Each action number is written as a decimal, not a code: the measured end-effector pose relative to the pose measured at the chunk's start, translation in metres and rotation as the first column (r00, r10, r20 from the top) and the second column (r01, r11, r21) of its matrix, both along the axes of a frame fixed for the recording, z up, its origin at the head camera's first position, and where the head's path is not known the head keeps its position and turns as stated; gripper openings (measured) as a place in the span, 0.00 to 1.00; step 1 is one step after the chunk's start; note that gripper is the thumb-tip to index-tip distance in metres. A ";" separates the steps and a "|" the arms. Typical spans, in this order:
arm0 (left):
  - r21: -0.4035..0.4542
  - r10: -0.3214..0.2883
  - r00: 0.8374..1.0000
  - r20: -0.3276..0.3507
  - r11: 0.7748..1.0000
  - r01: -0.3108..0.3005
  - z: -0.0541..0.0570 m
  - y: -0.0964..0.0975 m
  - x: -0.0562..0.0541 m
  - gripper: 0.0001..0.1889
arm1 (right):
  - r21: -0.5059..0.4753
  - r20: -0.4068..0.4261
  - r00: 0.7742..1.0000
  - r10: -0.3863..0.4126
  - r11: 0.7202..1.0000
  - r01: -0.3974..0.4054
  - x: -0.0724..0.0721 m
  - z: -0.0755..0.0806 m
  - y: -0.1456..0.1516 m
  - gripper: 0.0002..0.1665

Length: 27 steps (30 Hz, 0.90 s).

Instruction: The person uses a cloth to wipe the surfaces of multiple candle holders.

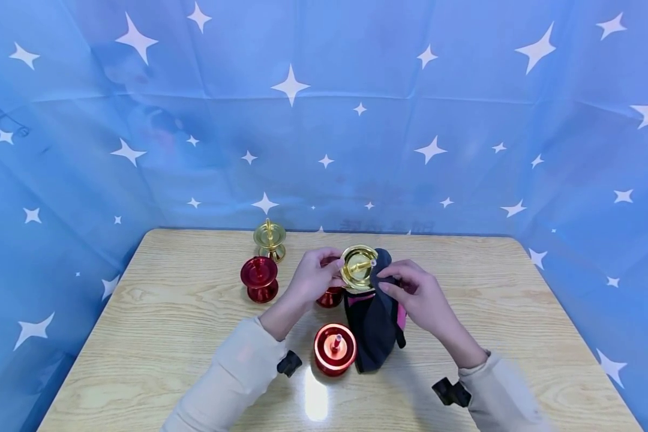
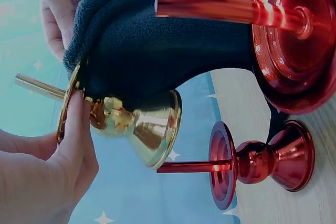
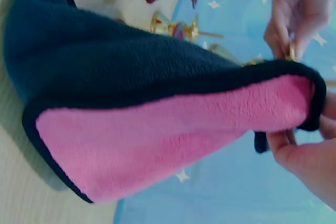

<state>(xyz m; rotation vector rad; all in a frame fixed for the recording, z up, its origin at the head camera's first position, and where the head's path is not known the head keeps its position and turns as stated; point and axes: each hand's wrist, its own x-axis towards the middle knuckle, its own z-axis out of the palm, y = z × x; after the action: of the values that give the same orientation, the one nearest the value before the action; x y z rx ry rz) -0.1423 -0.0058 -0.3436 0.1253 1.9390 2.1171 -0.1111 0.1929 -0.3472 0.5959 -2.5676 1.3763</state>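
My left hand [image 1: 312, 277] pinches the rim of a gold candle holder [image 1: 352, 281], a flared foot with a shallow dish and an upright tube. It is held up above the table, tilted, as the left wrist view shows. My right hand [image 1: 422, 295] grips a cloth [image 1: 374, 333], dark grey on one side and pink on the other, between thumb and fingers. The cloth's upper end lies against the right side of the gold dish, while the rest hangs down. In the left wrist view the cloth [image 2: 168, 35] covers part of the dish and stem.
A red candle holder [image 1: 335, 351] stands in front, left of the cloth. Another red holder [image 1: 330, 298] is partly hidden behind my left hand. Further left stand a red holder [image 1: 260, 279] and a gold one [image 1: 270, 237]. A blue star-patterned curtain [image 1: 324, 120] borders the wooden table [image 1: 183, 336].
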 end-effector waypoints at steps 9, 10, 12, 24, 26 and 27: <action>0.005 0.018 1.000 0.012 1.000 -0.018 0.000 0.002 0.002 0.18 | -0.149 0.078 0.992 -0.100 0.983 0.111 0.008 -0.005 -0.007 0.07; 0.014 0.014 1.000 0.020 1.000 -0.015 -0.001 0.002 0.003 0.19 | -0.155 0.072 0.991 -0.109 0.981 0.119 0.008 -0.006 -0.008 0.07; 0.040 0.005 1.000 0.028 0.999 -0.006 -0.002 0.004 0.004 0.20 | -0.171 0.064 0.990 -0.129 0.976 0.138 0.009 -0.008 -0.009 0.07; -0.090 -0.344 0.938 -0.045 0.936 0.339 -0.007 0.001 0.006 0.17 | 0.040 -0.152 0.985 -0.086 0.995 0.093 0.001 -0.002 -0.001 0.12; -0.122 -0.400 0.914 -0.059 0.912 0.391 -0.006 0.000 0.005 0.18 | 0.115 -0.260 0.965 0.021 0.993 0.009 -0.003 -0.002 0.001 0.14; -0.135 -0.423 0.904 -0.064 0.901 0.412 -0.005 0.000 0.006 0.18 | 0.145 -0.305 0.949 0.074 0.989 -0.030 -0.004 -0.002 0.002 0.15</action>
<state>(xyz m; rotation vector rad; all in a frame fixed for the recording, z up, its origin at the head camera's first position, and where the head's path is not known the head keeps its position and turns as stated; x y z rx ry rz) -0.1368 -0.0062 -0.3486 0.5714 1.8745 1.7369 -0.1150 0.1949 -0.3493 0.8354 -2.4174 1.0266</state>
